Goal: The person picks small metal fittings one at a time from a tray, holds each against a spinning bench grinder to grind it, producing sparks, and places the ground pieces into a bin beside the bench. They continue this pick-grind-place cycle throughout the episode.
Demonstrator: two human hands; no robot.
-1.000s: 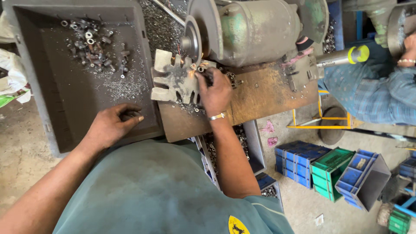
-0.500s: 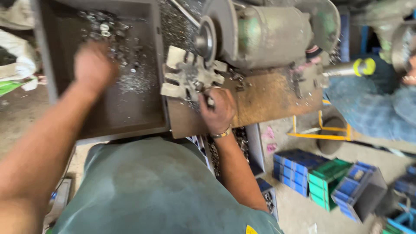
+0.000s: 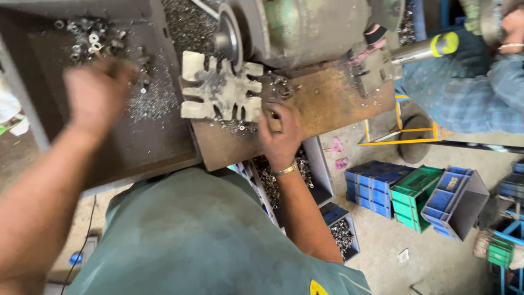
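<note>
My left hand [image 3: 95,93] is blurred with motion over a grey metal tray [image 3: 158,136], just below a pile of small metal rings and nuts [image 3: 90,33]. What its fingers hold is not visible. My right hand [image 3: 281,134], a bangle on its wrist, rests on a rusty steel plate [image 3: 327,104]. Its curled fingers press at the right edge of a pale slotted metal fixture [image 3: 221,90]. That fixture lies just under the grinding disc [image 3: 232,38] of a green bench machine [image 3: 311,27]. Anything between the right fingers is hidden.
Metal shavings [image 3: 147,104] cover the tray. Another person's blue checked sleeve [image 3: 464,93] and a yellow-green tool handle [image 3: 436,46] are at the upper right. Bins of small metal parts [image 3: 341,232] sit under the bench. Blue and green crates [image 3: 415,191] stand on the floor.
My left hand left the tray's near edge and reached up the tray toward the pile of parts. My right hand slid from the fixture's top to its lower right edge.
</note>
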